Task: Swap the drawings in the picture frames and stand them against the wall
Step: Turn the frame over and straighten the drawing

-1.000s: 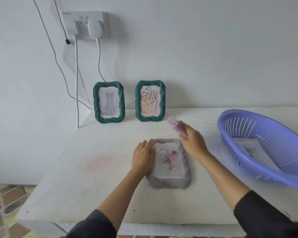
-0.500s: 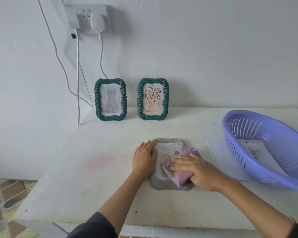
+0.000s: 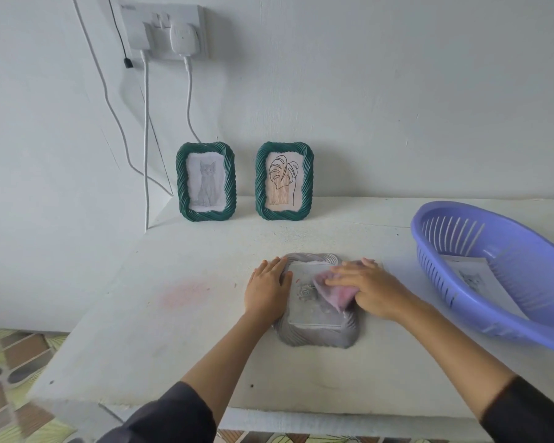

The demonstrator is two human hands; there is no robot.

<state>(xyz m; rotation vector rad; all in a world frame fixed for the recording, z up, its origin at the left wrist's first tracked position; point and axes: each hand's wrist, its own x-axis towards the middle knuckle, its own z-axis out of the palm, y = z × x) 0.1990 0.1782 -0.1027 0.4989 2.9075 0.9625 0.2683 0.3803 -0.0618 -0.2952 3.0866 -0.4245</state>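
Right grip (image 3: pixel 370 290), fingers straight, presses crumpled pink cloth (image 3: pixel 335 294) onto grey ribbed picture frame (image 3: pixel 317 334) lying flat mid white bench (image 3: pixel 173 330); left grip (image 3: pixel 267 287) spread flat, steadying its left edge. Looks like wipe-down. Next: stand frame at wall (image 3: pixel 397 123).

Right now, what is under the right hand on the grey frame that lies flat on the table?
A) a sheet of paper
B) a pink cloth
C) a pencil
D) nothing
B: the right hand presses a pink cloth onto the face of the grey frame, while the left hand rests on the frame's left edge.
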